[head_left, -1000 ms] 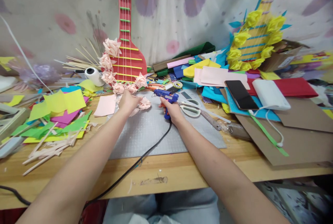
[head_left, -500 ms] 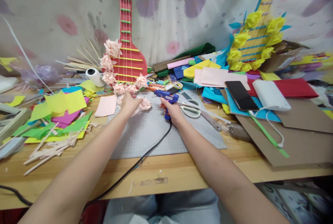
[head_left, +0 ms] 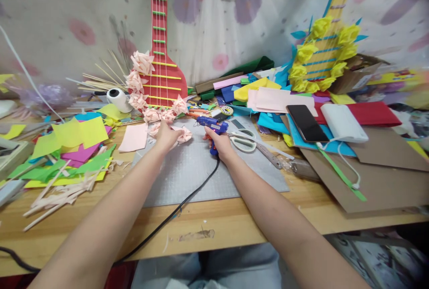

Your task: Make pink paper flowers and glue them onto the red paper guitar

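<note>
Firstly, toward the left edge of the bench [head_left: 228, 224], a heap of bright yellow, green and magenta paper sheets [head_left: 67, 134] lies behind a tangle of pale peach paper strips [head_left: 67, 193]. A square pale pink sheet [head_left: 133, 138] sits beside the left corner of a grey gridded mat [head_left: 181, 172]. Behind it, near the bench's back edge, stands a red guitar-shaped board [head_left: 172, 81] with white strings, its left and lower rim lined with pale pink paper flowers [head_left: 142, 62].

The left hand [head_left: 167, 137] reaches to the board's lower rim, thumb spread from bent fingers; the fingertips are hidden, so whether it grips anything cannot be told. By its thumb, a loose pale pink paper flower [head_left: 184, 134] lies on the mat. The right hand [head_left: 219, 142] is wrapped around the handle of a blue hot-glue gun [head_left: 212, 124], nozzle pointing left, its black cable [head_left: 161, 223] crossing the bench's front edge. White-handled scissors [head_left: 244, 150] rest just beside it. Farther right are a black phone [head_left: 306, 123] and a white rectangular power bank [head_left: 345, 122].
</note>
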`<state>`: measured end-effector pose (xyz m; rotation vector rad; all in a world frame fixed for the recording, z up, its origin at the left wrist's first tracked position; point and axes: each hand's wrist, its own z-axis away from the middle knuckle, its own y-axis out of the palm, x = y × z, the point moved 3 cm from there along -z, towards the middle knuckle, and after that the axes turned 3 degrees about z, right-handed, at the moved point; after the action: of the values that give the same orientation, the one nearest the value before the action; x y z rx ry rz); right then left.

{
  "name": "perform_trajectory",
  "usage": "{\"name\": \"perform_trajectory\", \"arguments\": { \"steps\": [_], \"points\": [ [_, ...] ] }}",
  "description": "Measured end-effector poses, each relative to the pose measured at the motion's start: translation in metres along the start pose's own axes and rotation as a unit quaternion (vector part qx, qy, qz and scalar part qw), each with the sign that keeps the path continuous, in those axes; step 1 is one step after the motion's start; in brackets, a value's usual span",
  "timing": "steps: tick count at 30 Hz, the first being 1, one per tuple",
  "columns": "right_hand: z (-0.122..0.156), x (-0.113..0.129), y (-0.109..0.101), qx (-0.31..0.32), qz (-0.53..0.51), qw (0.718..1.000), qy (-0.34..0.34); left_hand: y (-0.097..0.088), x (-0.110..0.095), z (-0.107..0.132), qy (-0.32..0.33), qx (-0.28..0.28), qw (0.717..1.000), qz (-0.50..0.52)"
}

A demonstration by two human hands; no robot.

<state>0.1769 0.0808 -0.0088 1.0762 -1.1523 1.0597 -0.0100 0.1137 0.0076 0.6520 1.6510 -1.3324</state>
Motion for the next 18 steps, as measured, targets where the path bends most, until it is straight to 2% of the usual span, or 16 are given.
{"name": "perform_trajectory", "arguments": {
  "steps": [3, 8, 13, 16, 18],
  "points": [
    [0.000, 0.000, 0.000, 0.004, 0.000, 1.000, -0.004, 0.000, 0.000, -0.001, -0.009, 0.004, 1.000, 0.027],
    [-0.001, -0.001, 0.000, 0.002, -0.001, 1.000, -0.005, 0.002, 0.000, 0.001, -0.017, 0.011, 1.000, 0.000],
    [-0.001, -0.001, 0.000, -0.003, 0.003, 1.000, -0.002, 0.003, -0.004, 0.007, -0.081, 0.024, 0.995, 0.057],
    [-0.001, -0.002, 0.000, -0.001, 0.006, 1.000, -0.005, -0.003, -0.004, 0.005, -0.107, 0.028, 0.991, 0.079],
    [-0.001, -0.002, -0.001, 0.003, 0.006, 1.000, -0.009, -0.014, -0.003, 0.003, -0.086, 0.007, 0.995, 0.046]
  ]
}}
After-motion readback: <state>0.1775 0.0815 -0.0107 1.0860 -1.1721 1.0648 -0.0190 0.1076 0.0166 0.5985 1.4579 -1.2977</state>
